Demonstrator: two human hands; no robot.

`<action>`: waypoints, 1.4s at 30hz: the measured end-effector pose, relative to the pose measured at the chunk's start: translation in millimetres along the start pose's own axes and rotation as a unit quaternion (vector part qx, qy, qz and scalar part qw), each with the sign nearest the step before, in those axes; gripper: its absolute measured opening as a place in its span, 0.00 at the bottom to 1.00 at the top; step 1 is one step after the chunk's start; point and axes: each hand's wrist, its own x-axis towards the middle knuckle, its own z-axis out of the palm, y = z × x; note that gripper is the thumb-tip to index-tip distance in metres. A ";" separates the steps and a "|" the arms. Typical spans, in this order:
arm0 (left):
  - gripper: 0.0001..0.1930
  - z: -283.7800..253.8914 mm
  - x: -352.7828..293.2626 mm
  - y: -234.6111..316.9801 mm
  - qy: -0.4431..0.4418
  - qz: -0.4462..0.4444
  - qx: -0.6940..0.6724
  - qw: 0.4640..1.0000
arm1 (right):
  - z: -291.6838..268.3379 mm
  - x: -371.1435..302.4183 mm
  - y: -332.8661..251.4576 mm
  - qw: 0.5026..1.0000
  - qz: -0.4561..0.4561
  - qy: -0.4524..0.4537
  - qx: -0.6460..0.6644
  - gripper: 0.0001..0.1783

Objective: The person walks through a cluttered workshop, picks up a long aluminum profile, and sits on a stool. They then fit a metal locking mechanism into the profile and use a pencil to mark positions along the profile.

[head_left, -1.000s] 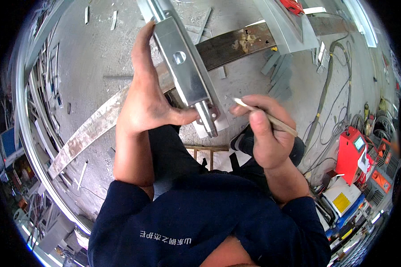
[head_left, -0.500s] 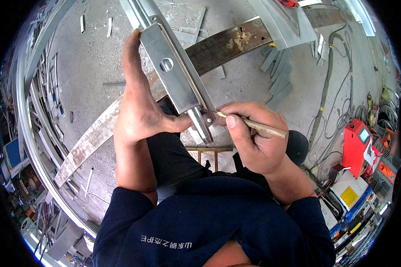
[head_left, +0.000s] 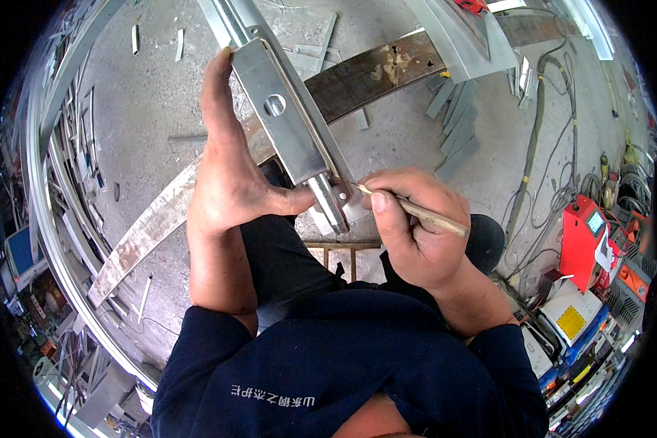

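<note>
Your left hand clamps the steel bracket against the tube, out in front of your knees. Your right hand pinches 1 pencil, tip touching the plate's lower edge. Press the plate flat and draw slowly.

A rusty flat bar crosses the upper middle of the frame on the concrete floor. Grey offcuts lie at upper right, cables trailing beside them. A red welder stands at right. Curved rails run down the left side.
</note>
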 end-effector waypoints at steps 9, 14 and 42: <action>0.77 0.4 0.9 0.4 -0.002 0.016 0.009 1.000 | -1.1 6.1 -4.7 0.996 -0.042 -0.012 -0.072 0.04; 0.77 -1.7 1.0 2.6 -0.002 0.008 0.019 1.000 | -14.0 8.5 -4.9 0.988 -0.006 0.048 -0.145 0.04; 0.78 -4.1 -1.0 9.8 -0.014 -0.091 -0.045 0.995 | 47.3 148.0 21.4 0.999 0.051 -0.006 -0.013 0.10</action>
